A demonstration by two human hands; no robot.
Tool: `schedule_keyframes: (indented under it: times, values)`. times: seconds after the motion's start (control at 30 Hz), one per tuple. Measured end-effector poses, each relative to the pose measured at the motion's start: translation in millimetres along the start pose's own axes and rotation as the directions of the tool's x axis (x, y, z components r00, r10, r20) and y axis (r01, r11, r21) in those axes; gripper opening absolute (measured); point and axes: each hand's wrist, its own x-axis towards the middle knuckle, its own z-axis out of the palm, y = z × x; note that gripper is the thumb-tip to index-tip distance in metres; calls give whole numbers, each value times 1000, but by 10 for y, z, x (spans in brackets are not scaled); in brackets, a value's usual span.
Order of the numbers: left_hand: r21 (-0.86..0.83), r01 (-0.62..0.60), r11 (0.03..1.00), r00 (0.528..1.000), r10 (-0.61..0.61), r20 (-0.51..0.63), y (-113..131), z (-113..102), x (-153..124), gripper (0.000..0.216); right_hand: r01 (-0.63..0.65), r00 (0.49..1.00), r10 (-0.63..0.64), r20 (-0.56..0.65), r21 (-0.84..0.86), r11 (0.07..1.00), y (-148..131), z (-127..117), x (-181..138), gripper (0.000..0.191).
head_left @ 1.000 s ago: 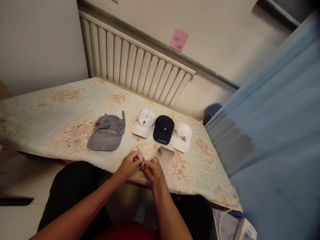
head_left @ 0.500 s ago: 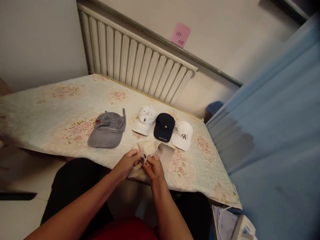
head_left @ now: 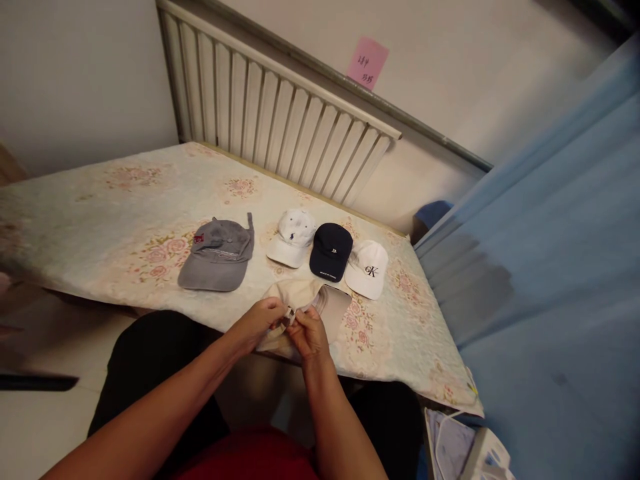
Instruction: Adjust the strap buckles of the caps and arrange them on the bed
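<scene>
A beige cap (head_left: 291,291) lies at the table's near edge, its brim pointing right with the underside showing. My left hand (head_left: 263,319) pinches the cap's back strap from the left, while my right hand (head_left: 309,332) grips the strap's other side. A small buckle or fastening shows between my fingertips; its details are too small to tell. Beyond the hands sit a white cap (head_left: 294,235) with a small dark emblem, a black cap (head_left: 331,250) and a white cap with dark letters (head_left: 369,268). To the left rests a grey cap (head_left: 217,257), its strap end sticking up.
A flowered cloth covers the table (head_left: 400,347). Behind it stand a radiator (head_left: 280,113) and a wall bearing a pink note (head_left: 368,63). A blue curtain (head_left: 540,267) hangs at the right. Below right is a white object (head_left: 487,453) with a cable.
The fingers have shifted slightly at the beige cap's strap, and the gap between the strap parts looks smaller. The view has tilted a little; the other caps stay put.
</scene>
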Motion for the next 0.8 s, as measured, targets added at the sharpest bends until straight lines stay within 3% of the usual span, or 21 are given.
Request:
schedule_keyframes:
  times: [0.27, 0.5, 0.8]
  values:
    - [139, -13, 990, 991, 32, -134, -62, 33, 54, 16, -6, 999, 5, -35, -36, 999, 14, 20, -19, 32]
    - [202, 6, 979, 983, 31, -181, -81, 41, 93, 13, -26, 1000, 26, -9, -46, 999, 1, 31, -29, 35]
    - [111, -56, 992, 979, 76, -191, -114, 63, 38, 19, -7, 999, 7, 33, -21, 1000, 5, 15, -40, 28]
